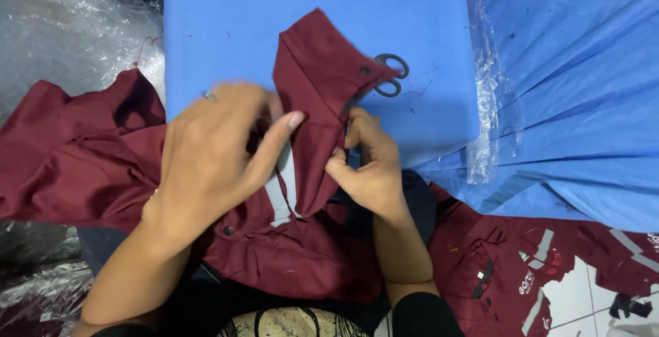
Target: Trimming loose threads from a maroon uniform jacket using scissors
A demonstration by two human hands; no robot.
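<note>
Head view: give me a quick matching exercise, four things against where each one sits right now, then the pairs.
Things:
1. scissors
2. ring
3. grey reflective strip
4. clear plastic wrap

Places:
A. on a finger of the left hand
B. at the left edge, beside the blue board
C. on the blue board, partly under the maroon garment
D. on the maroon garment, between the left hand and the right hand

Pairs: 1-C, 2-A, 3-D, 4-B
</note>
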